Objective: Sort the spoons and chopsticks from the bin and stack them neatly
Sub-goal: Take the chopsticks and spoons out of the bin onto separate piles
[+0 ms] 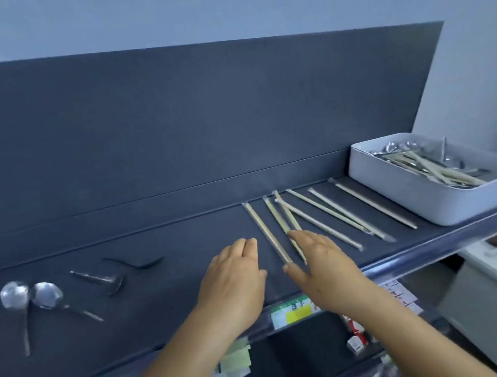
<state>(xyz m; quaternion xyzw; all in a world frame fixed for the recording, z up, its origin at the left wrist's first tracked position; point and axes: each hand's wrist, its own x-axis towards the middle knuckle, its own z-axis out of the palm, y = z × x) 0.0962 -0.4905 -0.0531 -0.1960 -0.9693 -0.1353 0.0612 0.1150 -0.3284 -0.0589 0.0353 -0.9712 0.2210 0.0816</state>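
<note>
Several wrapped chopstick pairs [326,216] lie side by side on the dark shelf [172,244], some crossing each other. My right hand [323,268] lies flat with straight fingers, its fingertips touching the crossed pairs [283,221]. To its left, my left hand [234,278] rests flat on the shelf, just left of the leftmost pair [264,230]. Several metal spoons [45,294] lie scattered at the shelf's left end. A white bin [414,197] at the right holds more spoons and chopsticks [430,164].
A dark back panel [209,118] rises behind the shelf. Price labels [294,315] and small boxes [355,335] hang along the shelf's front edge and below it. A pale cabinet [488,285] stands lower right.
</note>
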